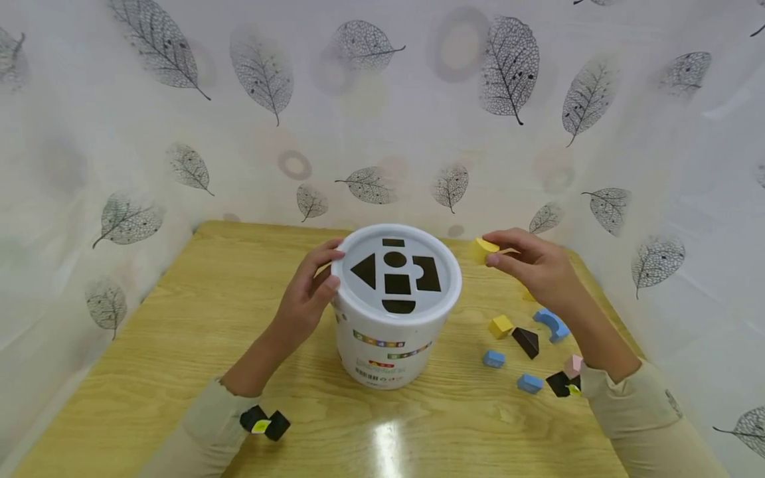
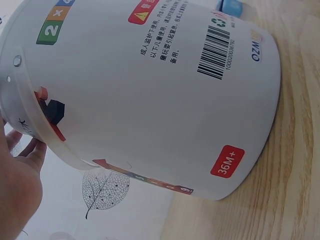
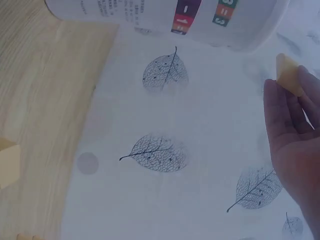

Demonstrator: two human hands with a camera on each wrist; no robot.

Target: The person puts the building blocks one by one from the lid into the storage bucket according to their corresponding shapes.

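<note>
A white bucket (image 1: 382,358) stands upright on the table, its shape-sorter lid (image 1: 356,243) cut with square, round, triangular and other holes. My left hand (image 1: 305,292) grips the lid's rim from the left side, fingertips and thumb on the edge; the left wrist view shows its fingers at the rim beside the bucket wall (image 2: 135,110). Up to the right of the lid, my right hand (image 1: 532,265) pinches a small yellow block (image 1: 481,251) with a curved side between thumb and fingers. The same yellow block (image 3: 288,75) shows at the fingertips in the right wrist view.
Right of the bucket lie a yellow cube (image 1: 501,326), a dark triangular block (image 1: 526,342), a blue arch (image 1: 552,324), two small blue blocks (image 1: 493,359) and a pink block (image 1: 572,366). A leaf-patterned curtain (image 1: 370,133) hangs behind the wooden table (image 1: 197,318).
</note>
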